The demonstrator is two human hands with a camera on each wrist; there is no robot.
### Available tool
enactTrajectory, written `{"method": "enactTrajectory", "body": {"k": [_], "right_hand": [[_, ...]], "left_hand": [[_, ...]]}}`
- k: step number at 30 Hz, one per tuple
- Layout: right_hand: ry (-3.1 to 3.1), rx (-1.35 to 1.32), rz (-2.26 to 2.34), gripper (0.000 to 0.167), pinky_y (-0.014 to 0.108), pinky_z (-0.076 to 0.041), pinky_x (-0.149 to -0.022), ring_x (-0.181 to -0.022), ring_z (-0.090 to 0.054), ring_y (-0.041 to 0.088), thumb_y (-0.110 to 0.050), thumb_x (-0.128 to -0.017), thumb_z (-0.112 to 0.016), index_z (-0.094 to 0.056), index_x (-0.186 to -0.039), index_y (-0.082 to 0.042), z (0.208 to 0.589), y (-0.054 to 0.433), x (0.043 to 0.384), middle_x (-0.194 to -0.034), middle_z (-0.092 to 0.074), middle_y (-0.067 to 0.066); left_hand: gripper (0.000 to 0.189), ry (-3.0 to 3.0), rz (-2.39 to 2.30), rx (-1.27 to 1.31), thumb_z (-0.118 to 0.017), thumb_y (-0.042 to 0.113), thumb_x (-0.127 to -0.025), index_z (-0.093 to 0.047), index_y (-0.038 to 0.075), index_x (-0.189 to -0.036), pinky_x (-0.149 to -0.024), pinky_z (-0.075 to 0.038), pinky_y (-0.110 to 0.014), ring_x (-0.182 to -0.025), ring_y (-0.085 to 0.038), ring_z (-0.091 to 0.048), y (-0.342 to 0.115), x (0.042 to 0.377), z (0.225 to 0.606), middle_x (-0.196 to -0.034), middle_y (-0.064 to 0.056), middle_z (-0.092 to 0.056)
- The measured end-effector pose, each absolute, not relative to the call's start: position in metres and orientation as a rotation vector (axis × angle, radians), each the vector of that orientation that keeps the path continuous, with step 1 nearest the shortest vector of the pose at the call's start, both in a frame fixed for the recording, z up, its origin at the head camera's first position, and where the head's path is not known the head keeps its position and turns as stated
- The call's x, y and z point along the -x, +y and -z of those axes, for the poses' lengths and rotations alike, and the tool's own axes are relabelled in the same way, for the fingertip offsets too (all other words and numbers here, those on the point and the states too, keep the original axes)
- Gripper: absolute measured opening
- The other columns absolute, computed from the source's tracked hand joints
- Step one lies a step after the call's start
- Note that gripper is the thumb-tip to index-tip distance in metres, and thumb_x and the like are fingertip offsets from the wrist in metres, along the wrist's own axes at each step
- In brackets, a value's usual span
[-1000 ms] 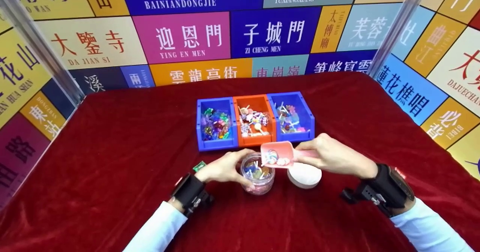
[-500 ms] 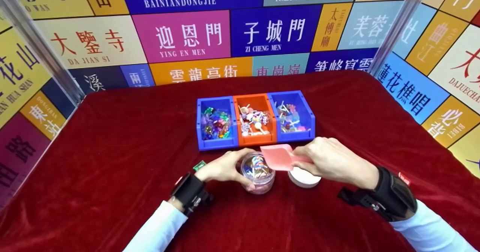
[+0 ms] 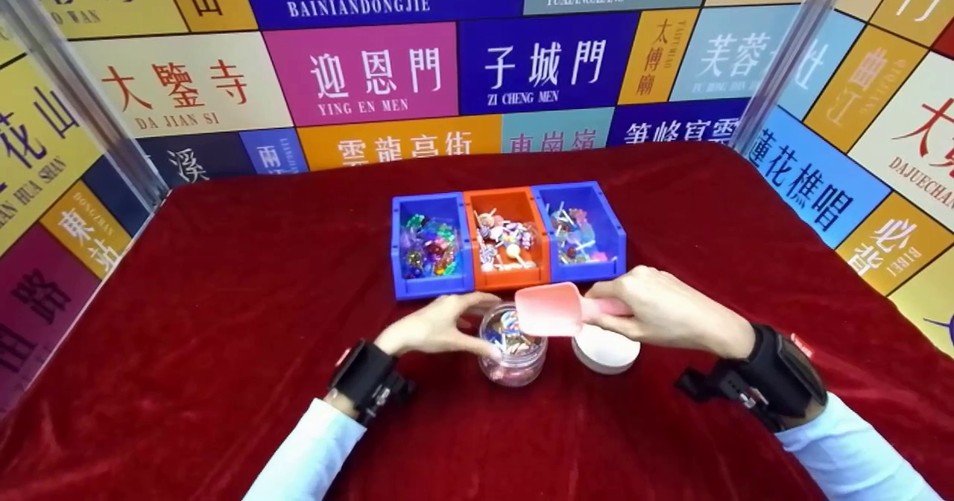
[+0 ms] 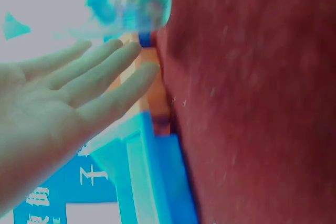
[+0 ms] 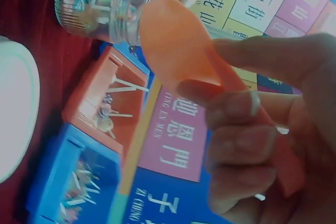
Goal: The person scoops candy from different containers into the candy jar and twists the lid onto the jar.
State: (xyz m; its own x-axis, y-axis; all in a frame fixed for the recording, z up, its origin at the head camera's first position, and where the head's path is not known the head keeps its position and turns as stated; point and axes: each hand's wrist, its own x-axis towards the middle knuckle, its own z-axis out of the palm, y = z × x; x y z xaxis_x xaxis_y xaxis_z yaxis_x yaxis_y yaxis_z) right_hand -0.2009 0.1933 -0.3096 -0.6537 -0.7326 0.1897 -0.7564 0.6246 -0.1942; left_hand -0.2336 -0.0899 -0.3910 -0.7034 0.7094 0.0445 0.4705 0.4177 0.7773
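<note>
My right hand (image 3: 659, 311) grips a pink scoop (image 3: 550, 309) by its handle, and the scoop's blade hangs over the right side of a clear jar's mouth. Inside the jar (image 3: 514, 370) are lollipops and wrapped candies, reaching near the rim. In the right wrist view the scoop (image 5: 176, 45) shows an empty-looking blade beside the jar (image 5: 113, 9). My left hand (image 3: 440, 328) is spread at the jar's left side, thumb and fingers apart. Its fingers look straight in the left wrist view, with the hand (image 4: 68, 93) below the blurred jar (image 4: 131, 1).
A white lid (image 3: 605, 350) lies right of the jar, under the right hand. Behind stand three joined bins: a blue bin (image 3: 432, 288) of wrapped candies, an orange bin (image 3: 510, 279) of lollipops, another blue bin (image 3: 589, 270) of candies. Red cloth (image 3: 261, 300) covers the table.
The scoop has tipped over the jar, and the candy in it, a swirled lollipop among it, has dropped in. My left hand has loosened from the jar and drawn slightly left.
</note>
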Motion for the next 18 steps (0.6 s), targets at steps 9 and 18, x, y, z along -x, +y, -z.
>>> {"method": "enactTrajectory", "body": {"k": [9, 18], "right_hand": [[-2.625, -1.278, -0.615, 0.017, 0.021, -0.038, -0.049, -0.055, -0.044, 0.006, -0.021, -0.084, -0.060, -0.062, -0.089, -0.005, 0.312, 0.169, 0.227, -0.066, -0.056, -0.003], [-2.717, -1.271, -0.551, 0.025, 0.026, -0.041, -0.050, -0.053, -0.046, 0.012, -0.023, -0.088, -0.055, -0.064, -0.097, -0.002, 0.298, 0.105, 0.258, -0.082, -0.065, 0.008]], "left_hand": [[0.015, 3.043, -1.628, -0.787, -0.059, 0.008, -0.084, -0.062, -0.004, -0.093, -0.077, -0.049, -0.034, -0.082, -0.024, -0.060, -0.116, 0.252, 0.384, -0.089, -0.013, -0.064], [0.030, 3.234, -1.610, -0.024, -0.056, 0.003, -0.082, -0.050, -0.008, -0.109, -0.092, -0.037, -0.041, -0.101, -0.036, -0.048, -0.134, 0.263, 0.390, -0.105, -0.025, -0.053]]}}
